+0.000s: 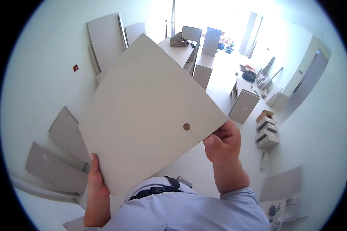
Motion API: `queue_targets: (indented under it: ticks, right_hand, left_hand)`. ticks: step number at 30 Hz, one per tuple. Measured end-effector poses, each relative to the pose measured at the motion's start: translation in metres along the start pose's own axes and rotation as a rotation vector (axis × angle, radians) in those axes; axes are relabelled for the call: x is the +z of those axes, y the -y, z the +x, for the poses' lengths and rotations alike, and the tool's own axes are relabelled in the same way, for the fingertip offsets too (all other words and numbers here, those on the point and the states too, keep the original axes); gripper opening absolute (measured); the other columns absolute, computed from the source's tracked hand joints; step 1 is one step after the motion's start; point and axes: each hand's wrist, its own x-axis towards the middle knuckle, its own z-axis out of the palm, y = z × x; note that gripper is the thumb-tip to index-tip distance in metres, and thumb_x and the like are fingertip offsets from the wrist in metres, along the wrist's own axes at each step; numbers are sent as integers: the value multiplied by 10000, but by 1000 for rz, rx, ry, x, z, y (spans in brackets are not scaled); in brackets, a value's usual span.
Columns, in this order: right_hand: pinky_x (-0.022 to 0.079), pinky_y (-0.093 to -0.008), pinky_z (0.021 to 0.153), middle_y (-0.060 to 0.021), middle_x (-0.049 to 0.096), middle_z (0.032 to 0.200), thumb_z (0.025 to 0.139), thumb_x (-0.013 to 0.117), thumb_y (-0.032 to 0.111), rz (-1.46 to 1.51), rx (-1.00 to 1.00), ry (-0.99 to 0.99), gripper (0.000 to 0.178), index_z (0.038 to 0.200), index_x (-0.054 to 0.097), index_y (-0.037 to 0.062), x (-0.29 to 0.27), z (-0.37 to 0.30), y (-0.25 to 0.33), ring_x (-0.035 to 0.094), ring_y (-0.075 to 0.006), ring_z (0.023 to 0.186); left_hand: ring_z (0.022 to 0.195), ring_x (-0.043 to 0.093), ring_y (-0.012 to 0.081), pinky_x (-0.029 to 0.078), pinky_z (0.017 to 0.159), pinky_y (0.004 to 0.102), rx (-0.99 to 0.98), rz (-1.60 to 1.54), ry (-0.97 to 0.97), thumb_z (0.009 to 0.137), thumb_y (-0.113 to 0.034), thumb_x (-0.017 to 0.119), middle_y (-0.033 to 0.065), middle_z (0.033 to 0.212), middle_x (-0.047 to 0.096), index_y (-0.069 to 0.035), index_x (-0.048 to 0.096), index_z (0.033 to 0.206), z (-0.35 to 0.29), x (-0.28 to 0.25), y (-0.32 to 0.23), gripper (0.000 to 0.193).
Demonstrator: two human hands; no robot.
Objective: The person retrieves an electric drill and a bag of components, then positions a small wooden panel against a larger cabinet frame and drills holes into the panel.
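Observation:
A large pale grey-beige furniture panel [142,104] is held up in front of me, tilted so that one corner points away. A round drilled hole [186,126] sits near its right edge, with a faint line running beside it. My right hand [224,141] is closed around the right corner, its thumb at the near edge. At the lower left edge my left hand [98,179] grips the panel, with the thumb showing along the side and the other fingers hidden behind it. Both hands carry the panel clear of the floor.
Panels [106,40] lean against the left wall, with curved-looking boards [54,167] lower down. Ahead stand a partly built cabinet [204,63] and a bag [178,40] on a top. To the right are another cabinet [244,106], stacked drawers [267,136] and a doorway [306,81].

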Motion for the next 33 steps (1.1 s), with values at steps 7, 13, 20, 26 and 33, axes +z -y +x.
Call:
queue_targets:
  ticks: [7, 13, 20, 26, 33]
  right_hand:
    - [621, -342, 881, -118, 720, 1098, 955, 817, 135, 27, 112, -46, 522, 1346, 565, -103, 2, -2, -19, 724, -184, 982]
    - [640, -384, 864, -124, 715, 1114, 967, 793, 110, 84, 229, -23, 519, 1373, 544, -99, 10, -2, -34, 729, -211, 998]
    - [581, -354, 940, -117, 694, 1190, 983, 766, 79, 95, 310, 57, 530, 1420, 520, -92, 11, -7, -57, 693, -191, 1074]
    - [538, -340, 988, -119, 676, 1256, 995, 733, 35, 144, 322, 170, 534, 1456, 494, -92, 10, -11, -72, 658, -176, 1138]
    - [528, -325, 985, -122, 669, 1279, 999, 717, 5, 184, 370, 186, 565, 1493, 460, -91, 15, -7, -81, 647, -166, 1147]
  left_hand:
    - [1326, 611, 301, 514, 1104, 453, 44, -72, -114, 1084, -551, 533, 152, 1491, 590, -33, 472, 1542, -21, -24, -2, 694]
    - [1311, 630, 318, 538, 1083, 472, 76, -94, -179, 1094, -543, 509, 164, 1487, 589, -35, 442, 1555, -43, -32, -6, 689]
    - [1334, 613, 342, 531, 1094, 495, 111, -113, -240, 1103, -561, 466, 177, 1503, 574, -28, 404, 1576, -60, -46, -1, 715]
    - [1363, 585, 345, 523, 1103, 493, 233, -20, -310, 1102, -573, 459, 183, 1532, 540, -31, 369, 1598, -65, -72, 1, 741]
    - [1368, 581, 332, 527, 1099, 480, 298, 22, -312, 1099, -588, 450, 172, 1542, 532, -41, 348, 1612, -69, -72, -7, 757]
